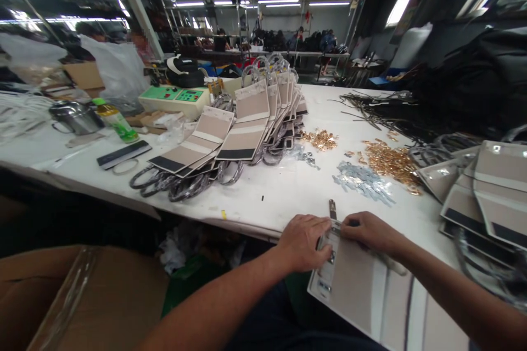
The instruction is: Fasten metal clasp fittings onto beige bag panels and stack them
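Observation:
A beige bag panel (356,279) with pale strips lies at the table's front edge, partly overhanging it. My left hand (303,242) grips the panel's edge, thumb on top near small metal fittings (324,287). At the panel's far corner, the fingers of my right hand (370,233) are pinched together; what they hold is too small to make out. A pale rod-like thing (393,265) shows under the right palm, its kind unclear. Just beyond the fingertips lies a narrow brass-coloured metal piece (332,208).
Gold metal clips (391,162) and flat grey metal plates (362,181) lie in piles ahead. Stacked panels with wrapped handles stand left (247,120) and right (502,186). A bottle (117,120), steel pot (76,118) and green-faced machine (177,96) are farther left. A cardboard box (115,285) sits below.

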Demonstrator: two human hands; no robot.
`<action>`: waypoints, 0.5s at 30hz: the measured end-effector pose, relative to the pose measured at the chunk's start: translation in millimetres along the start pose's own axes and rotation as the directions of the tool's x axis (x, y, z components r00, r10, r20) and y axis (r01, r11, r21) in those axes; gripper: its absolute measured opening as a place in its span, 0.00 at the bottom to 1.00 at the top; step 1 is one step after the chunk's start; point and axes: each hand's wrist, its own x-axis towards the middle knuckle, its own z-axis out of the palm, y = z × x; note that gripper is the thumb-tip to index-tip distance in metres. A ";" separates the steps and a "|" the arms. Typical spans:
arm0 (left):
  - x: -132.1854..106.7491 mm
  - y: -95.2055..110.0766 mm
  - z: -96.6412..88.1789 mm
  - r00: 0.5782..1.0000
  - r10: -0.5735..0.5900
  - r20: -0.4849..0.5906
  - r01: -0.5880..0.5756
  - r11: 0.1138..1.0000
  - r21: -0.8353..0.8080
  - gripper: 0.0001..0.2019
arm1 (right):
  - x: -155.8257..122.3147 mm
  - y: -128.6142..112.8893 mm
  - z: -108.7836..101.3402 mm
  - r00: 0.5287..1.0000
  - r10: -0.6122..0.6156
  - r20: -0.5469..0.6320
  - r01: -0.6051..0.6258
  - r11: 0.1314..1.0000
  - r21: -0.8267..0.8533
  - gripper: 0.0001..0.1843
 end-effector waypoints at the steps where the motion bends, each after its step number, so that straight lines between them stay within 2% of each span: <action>1: 0.2 -0.2 0.0 1.000 0.000 -0.002 0.000 1.000 0.001 0.29 | 2.1 1.7 -0.5 1.000 0.007 -0.004 -0.007 1.000 -0.007 0.15; 8: 1.6 -0.2 0.4 1.000 0.004 0.001 -0.004 1.000 0.014 0.29 | 8.0 4.1 2.9 0.999 0.044 -0.031 -0.045 0.999 -0.012 0.10; 15: 2.2 0.0 0.3 1.000 -0.004 0.010 0.004 1.000 0.026 0.29 | 6.8 5.9 6.7 0.996 0.041 -0.078 -0.044 0.999 -0.029 0.08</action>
